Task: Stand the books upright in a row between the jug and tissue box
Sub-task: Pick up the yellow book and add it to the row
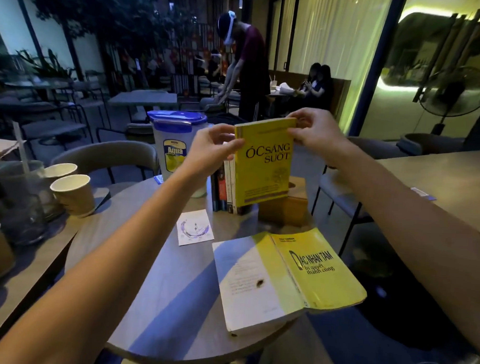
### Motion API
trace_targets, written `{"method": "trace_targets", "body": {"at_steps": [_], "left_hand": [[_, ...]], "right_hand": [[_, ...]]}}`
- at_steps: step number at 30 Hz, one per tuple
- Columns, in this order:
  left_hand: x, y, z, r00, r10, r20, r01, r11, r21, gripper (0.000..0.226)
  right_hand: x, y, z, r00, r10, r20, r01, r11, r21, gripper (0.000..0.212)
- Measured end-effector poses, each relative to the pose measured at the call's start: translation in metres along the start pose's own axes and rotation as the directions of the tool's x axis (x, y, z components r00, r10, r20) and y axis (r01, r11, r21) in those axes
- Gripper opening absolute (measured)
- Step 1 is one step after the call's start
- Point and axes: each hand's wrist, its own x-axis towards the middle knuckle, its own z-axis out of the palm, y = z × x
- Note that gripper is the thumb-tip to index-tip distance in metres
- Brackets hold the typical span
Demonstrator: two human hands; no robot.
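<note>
A yellow-and-white paperback (284, 278) lies flat on the round grey surface (138, 260). Beyond it, the left hand (210, 151) and right hand (314, 132) pinch the top corners of an upright yellow book (263, 169), between the blue-lidded plastic jug (172, 146) and the wooden tissue box (287, 208).

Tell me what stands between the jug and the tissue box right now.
Head view: a few upright books stand there, and the left hand and right hand hold a yellow book at the row's end nearest the tissue box.
</note>
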Motion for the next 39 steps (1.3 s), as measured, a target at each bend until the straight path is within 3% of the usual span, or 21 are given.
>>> {"method": "trace_targets", "body": {"at_steps": [5,11,17,23,31,35,39], "left_hand": [[0.009,0.009,0.0,0.991,0.089,-0.097,-0.09,0.996,-0.011,0.019],[0.014,-0.004,0.01,0.98,0.144,-0.136,-0.124,0.981,0.147,0.019],[0.013,-0.025,0.027,0.975,0.175,-0.138,-0.124,0.941,0.314,0.021],[0.015,-0.053,0.034,0.97,0.17,-0.175,-0.091,0.918,0.387,0.022],[0.021,-0.075,0.038,0.954,0.258,-0.155,-0.122,0.803,0.583,0.024],[0.024,-0.076,0.035,0.954,0.256,-0.156,-0.087,0.733,0.675,0.038],[0.021,-0.085,0.032,0.962,0.254,-0.102,-0.076,0.605,0.793,0.073]], "right_hand": [[0.038,-0.012,0.013,0.996,-0.067,-0.052,0.064,0.996,-0.065,0.022],[0.057,-0.009,0.037,0.994,-0.068,-0.083,0.063,0.995,-0.071,0.028],[0.067,0.002,0.063,0.993,0.103,0.066,-0.105,0.994,0.024,0.034],[0.071,0.011,0.083,0.969,0.215,0.123,-0.229,0.968,0.108,0.04],[0.075,0.02,0.107,0.97,0.166,0.179,-0.16,0.986,-0.048,0.045],[0.076,0.031,0.109,0.972,0.174,0.157,-0.165,0.984,-0.066,0.044],[0.077,0.043,0.111,0.97,0.194,0.15,-0.189,0.981,-0.042,0.049]]}}
